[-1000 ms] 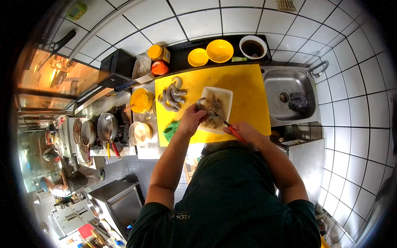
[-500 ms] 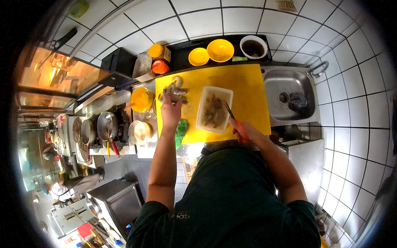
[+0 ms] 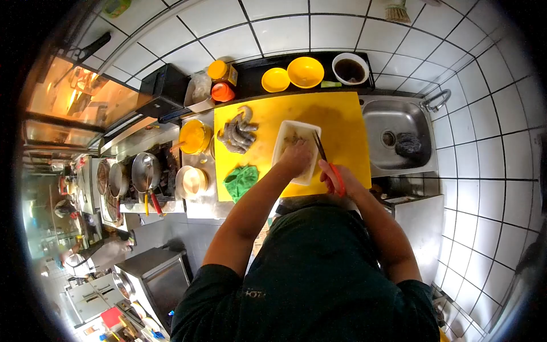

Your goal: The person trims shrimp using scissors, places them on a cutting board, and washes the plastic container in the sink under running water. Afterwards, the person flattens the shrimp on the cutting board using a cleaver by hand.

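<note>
In the middle of the frame, the left hand reaches down into a white tray, its back to the camera and its fingers pointing toward the top of the frame. The fingertips are hidden against the grey-brown contents, so how far the hand is open, and whether it grips anything, cannot be told. Just right of the tray, the right hand is closed on the red handles of a pair of scissors, the fingers curled around them. The dark blades point up the frame beside the tray's right wall; whether they are fully shut is too small to tell. The tray rests on a yellow cutting board. On the board's upper left part, well apart from both hands, grey prawns lie in a pile, touching one another. Below them, at the board's lower left, a crumpled green cloth lies near the left forearm. Past the board's right edge is a metal sink holding a dark scouring pad.
</note>
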The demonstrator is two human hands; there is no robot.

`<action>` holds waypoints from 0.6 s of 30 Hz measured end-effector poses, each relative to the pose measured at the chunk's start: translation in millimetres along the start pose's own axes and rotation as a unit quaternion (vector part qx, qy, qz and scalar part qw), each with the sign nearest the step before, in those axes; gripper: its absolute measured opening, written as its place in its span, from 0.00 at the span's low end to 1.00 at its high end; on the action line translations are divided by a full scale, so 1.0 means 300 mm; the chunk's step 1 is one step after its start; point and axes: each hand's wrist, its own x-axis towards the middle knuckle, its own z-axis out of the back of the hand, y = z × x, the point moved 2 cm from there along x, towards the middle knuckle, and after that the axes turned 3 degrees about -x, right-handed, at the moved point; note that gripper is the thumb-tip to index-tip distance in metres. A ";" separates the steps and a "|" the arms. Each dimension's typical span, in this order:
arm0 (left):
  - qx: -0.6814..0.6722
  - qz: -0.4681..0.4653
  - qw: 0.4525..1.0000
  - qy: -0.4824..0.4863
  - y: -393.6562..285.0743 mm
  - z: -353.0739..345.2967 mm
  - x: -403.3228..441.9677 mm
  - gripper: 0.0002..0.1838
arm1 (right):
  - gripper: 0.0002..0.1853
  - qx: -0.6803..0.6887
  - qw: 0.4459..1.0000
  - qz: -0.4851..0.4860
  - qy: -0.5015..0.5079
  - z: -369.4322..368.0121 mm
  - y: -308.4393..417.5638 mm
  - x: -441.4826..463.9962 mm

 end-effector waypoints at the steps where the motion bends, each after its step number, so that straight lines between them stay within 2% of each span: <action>1: 0.021 -0.005 1.000 -0.005 0.000 -0.018 0.010 0.12 | 0.40 0.002 1.000 -0.001 -0.002 -0.001 -0.005 -0.002; 3: 0.063 -0.014 0.998 -0.014 -0.002 -0.034 0.018 0.13 | 0.39 0.010 1.000 -0.008 -0.005 0.001 -0.006 -0.014; 6: 0.056 -0.043 0.997 -0.041 0.023 -0.048 0.018 0.16 | 0.37 0.029 0.999 -0.016 -0.003 0.004 -0.013 -0.022; 9: 0.089 -0.068 0.982 -0.155 0.031 0.007 0.000 0.16 | 0.38 0.035 0.999 -0.014 -0.002 0.000 -0.015 -0.013; 12: 0.042 0.004 0.996 -0.080 0.029 0.122 -0.019 0.15 | 0.38 0.027 0.999 -0.015 -0.007 0.002 0.000 -0.029; 15: -0.037 0.032 0.986 -0.161 0.088 0.145 -0.057 0.12 | 0.38 0.028 1.000 -0.008 -0.009 0.005 0.009 -0.030; 18: -0.174 0.133 0.935 -0.279 0.095 0.261 -0.134 0.10 | 0.37 0.029 1.000 0.000 0.000 0.007 0.002 -0.024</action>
